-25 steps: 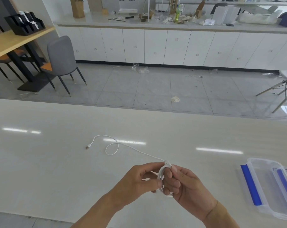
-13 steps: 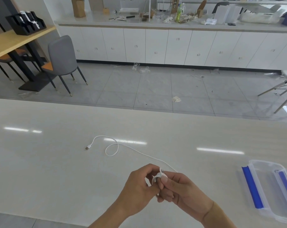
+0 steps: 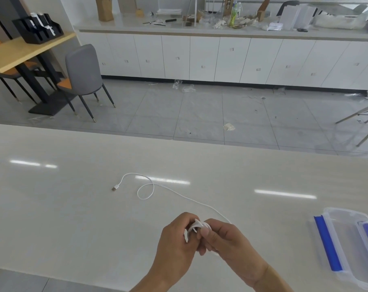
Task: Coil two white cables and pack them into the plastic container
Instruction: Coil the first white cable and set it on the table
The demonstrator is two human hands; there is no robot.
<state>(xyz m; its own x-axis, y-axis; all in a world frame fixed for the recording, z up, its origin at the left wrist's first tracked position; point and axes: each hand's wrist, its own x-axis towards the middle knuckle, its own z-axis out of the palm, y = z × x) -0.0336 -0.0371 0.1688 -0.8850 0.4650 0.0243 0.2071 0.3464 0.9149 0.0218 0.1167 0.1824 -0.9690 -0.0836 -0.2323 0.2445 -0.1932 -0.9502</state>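
Note:
One white cable lies on the pale table, its USB plug at the left and a small loop in its middle. Its near end is wound into a small coil held between both hands. My left hand pinches the coil from the left, and my right hand grips it from the right with the thumb on top. The clear plastic container with blue clips sits open at the right edge of the table. Only this one cable is in view.
The table's far edge runs across the view, with tiled floor beyond. A grey chair and a wooden table stand far left, white cabinets and a cluttered counter at the back.
The coil between my hands has grown tighter and smaller. The loose stretch of cable on the table has shifted only slightly.

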